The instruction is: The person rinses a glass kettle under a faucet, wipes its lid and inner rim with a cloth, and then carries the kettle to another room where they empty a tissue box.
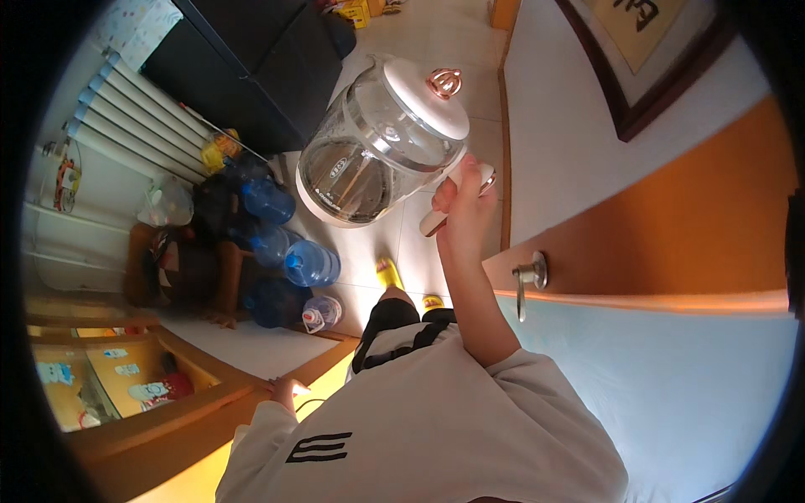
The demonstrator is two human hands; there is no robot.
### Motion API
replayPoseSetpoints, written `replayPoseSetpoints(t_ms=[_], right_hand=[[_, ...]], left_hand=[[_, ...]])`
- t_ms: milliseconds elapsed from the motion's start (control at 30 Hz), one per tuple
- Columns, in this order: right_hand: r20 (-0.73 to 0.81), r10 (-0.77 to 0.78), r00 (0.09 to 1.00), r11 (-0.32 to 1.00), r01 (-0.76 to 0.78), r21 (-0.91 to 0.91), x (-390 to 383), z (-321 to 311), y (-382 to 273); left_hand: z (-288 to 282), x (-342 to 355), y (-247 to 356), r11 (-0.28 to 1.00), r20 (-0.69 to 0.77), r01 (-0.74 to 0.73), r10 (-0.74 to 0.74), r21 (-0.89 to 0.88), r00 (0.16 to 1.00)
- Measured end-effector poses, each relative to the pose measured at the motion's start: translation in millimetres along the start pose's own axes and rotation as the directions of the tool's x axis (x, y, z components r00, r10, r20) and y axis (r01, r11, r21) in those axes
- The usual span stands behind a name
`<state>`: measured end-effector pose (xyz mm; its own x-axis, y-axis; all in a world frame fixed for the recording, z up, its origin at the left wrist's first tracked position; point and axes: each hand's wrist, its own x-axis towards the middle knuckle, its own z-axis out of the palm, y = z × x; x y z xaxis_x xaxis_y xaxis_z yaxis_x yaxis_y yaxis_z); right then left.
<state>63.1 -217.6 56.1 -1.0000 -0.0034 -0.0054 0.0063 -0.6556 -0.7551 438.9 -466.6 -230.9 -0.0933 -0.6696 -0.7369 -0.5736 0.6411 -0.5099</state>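
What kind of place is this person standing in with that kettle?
Most likely a home, perhaps a hallway or utility corner. The right hand holds a glass kettle over a tiled floor, large blue water bottles stand beside a white radiator, and a wooden door is open.

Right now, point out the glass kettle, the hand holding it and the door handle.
glass kettle (360,163), head view, on its clear glass body.
right hand (464,210), head view, middle of the hand.
door handle (532,274), head view, metal knob.

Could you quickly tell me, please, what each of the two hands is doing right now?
Right hand: closed around the white handle of the clear glass kettle with a white lid.
Left hand: resting at the wooden ledge; its grip cannot be told.
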Motion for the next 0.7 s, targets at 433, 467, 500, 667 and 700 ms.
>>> replayPoseSetpoints(t_ms=[433,467,500,667,700], right_hand=[[-0.033,-0.003,0.999,0.999,0.002,-0.043,144.8,89.0,100.7],[-0.031,0.013,0.999,0.999,-0.015,-0.052,153.0,100.9,107.1],[-0.028,0.031,0.999,0.998,-0.033,-0.054,159.6,114.1,114.9],[0.041,0.023,0.999,0.997,-0.020,-0.074,201.2,168.8,153.8],[0.056,0.017,0.998,0.997,-0.013,-0.070,211.5,179.5,162.0]], left_hand=[[-38.6,95.5,9.9,0.978,0.171,0.076,-0.043,-0.196,0.984],[-47.9,104.3,11.7,0.975,0.176,0.080,-0.043,-0.209,0.983],[-54.6,113.3,10.3,0.970,0.178,0.086,-0.045,-0.227,0.983],[-124.2,199.3,16.7,0.942,0.046,0.048,-0.034,-0.332,0.998],[-145.0,220.9,20.3,0.931,-0.027,0.036,-0.049,-0.362,0.998]])
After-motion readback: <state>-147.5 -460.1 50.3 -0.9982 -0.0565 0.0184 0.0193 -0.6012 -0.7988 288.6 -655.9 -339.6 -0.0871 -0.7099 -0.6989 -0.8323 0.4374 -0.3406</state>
